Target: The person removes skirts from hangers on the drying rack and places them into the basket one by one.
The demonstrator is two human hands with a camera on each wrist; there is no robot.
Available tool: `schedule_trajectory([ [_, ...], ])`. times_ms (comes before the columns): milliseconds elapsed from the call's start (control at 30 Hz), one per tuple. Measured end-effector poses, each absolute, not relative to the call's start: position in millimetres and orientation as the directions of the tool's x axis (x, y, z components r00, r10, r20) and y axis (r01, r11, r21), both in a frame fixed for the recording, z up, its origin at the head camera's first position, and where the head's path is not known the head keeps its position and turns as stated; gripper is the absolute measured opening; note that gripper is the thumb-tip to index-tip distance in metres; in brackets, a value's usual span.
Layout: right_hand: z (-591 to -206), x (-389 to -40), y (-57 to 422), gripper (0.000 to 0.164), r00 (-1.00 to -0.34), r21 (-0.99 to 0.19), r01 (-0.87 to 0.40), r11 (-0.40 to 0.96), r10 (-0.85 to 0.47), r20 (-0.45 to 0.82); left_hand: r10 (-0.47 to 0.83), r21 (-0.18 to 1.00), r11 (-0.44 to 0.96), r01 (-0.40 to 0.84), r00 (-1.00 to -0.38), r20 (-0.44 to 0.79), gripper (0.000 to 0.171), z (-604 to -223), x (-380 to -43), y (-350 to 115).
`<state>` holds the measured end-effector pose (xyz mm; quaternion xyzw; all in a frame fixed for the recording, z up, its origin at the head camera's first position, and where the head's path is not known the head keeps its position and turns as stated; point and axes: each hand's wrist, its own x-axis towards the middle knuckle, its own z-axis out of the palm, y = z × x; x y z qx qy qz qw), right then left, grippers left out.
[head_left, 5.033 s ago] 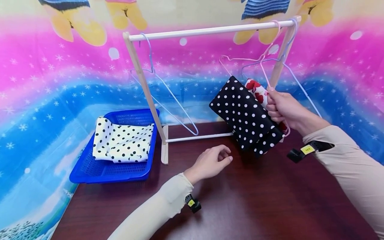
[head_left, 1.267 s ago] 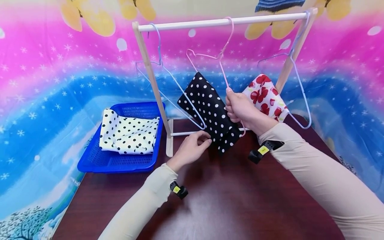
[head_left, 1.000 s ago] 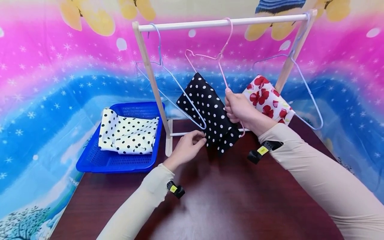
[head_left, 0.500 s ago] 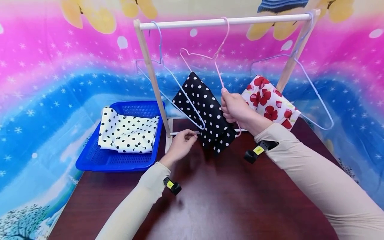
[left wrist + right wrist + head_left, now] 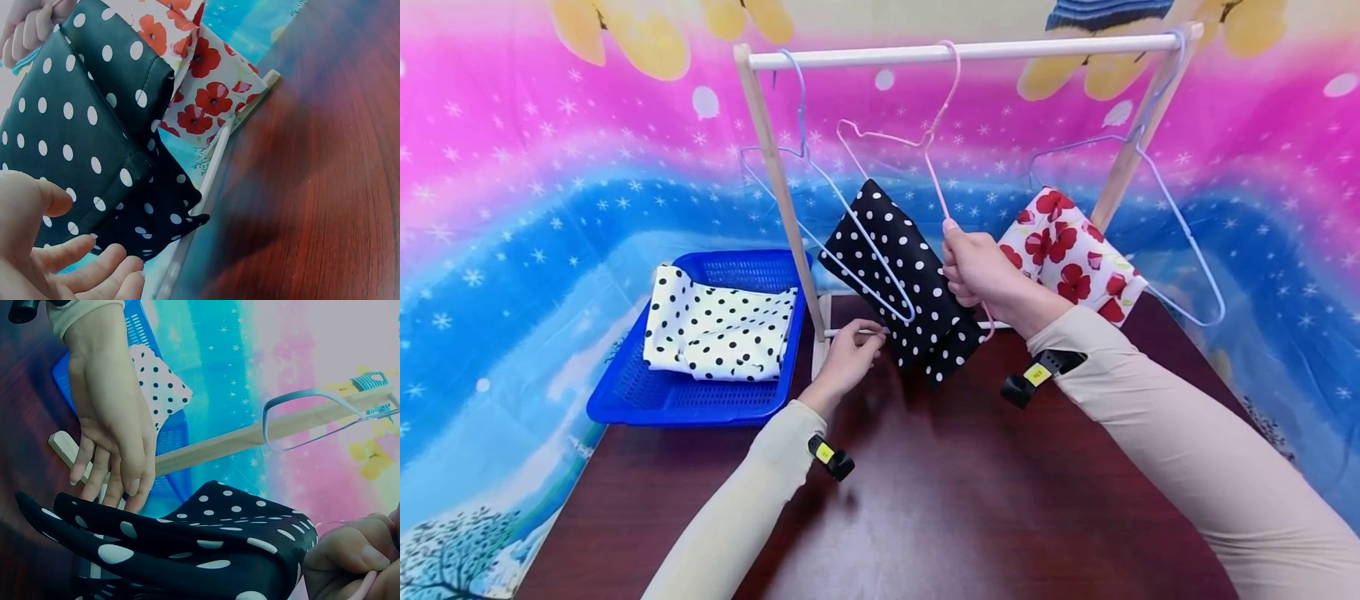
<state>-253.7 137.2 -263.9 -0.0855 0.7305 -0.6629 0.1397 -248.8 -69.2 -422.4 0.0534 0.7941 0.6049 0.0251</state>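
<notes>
My right hand (image 5: 983, 268) grips the sloping side of a pink clothes hanger (image 5: 935, 179) whose hook sits on the rack's top bar. A folded black cloth with white dots (image 5: 902, 275) drapes over this hanger. My left hand (image 5: 848, 358) is just left of the cloth's lower edge, fingers loosely bent and holding nothing. In the left wrist view its fingers (image 5: 94, 269) spread beside the dotted cloth (image 5: 69, 125); contact is unclear. A bare blue hanger (image 5: 802, 108) hangs at the left, overlapping the black cloth in the head view.
A wooden rack with a white top bar (image 5: 1037, 50) stands on the dark table (image 5: 970, 500). A red-flowered white cloth (image 5: 1075, 258) hangs on another blue hanger (image 5: 1186, 229) at the right. A blue basket (image 5: 692, 410) holds a black-dotted white cloth (image 5: 722, 333).
The right hand has slid the pink hanger and black cloth leftward along the bar, uncovering the red-flowered cloth. The left hand has moved left too. The right blue hanger has swung.
</notes>
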Motion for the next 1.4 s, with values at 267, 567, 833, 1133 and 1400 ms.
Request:
schedule_trajectory([
  [267,-261.5,-254.8,130.4,0.056,-0.944,-0.994,0.054,0.092,-0.321,-0.081,0.072,0.989,0.086,-0.122,-0.989,-0.129,0.046,-425.5,-259.2,-70.9],
  [567,-257.3,-255.1,126.2,0.056,-0.948,-0.994,0.04,0.106,-0.312,-0.071,0.238,0.883,-0.313,-0.349,-0.929,-0.283,0.057,-426.2,-275.0,-64.3],
  [833,-253.7,-256.4,130.9,0.056,-0.95,-0.991,0.048,0.126,-0.3,-0.084,0.319,0.78,-0.493,-0.387,-0.914,-0.252,0.038,-423.5,-280.1,-51.3],
  [1133,-256.7,-256.3,137.5,0.056,-0.947,-0.982,0.064,0.177,-0.301,-0.116,0.286,0.715,-0.586,-0.381,-0.923,-0.258,0.02,-428.7,-272.6,-55.3],
  [1400,-257.4,-256.6,143.4,0.056,-0.948,-0.975,0.062,0.212,-0.293,-0.124,0.285,0.64,-0.683,-0.352,-0.935,-0.211,0.012,-426.1,-271.3,-60.3],
])
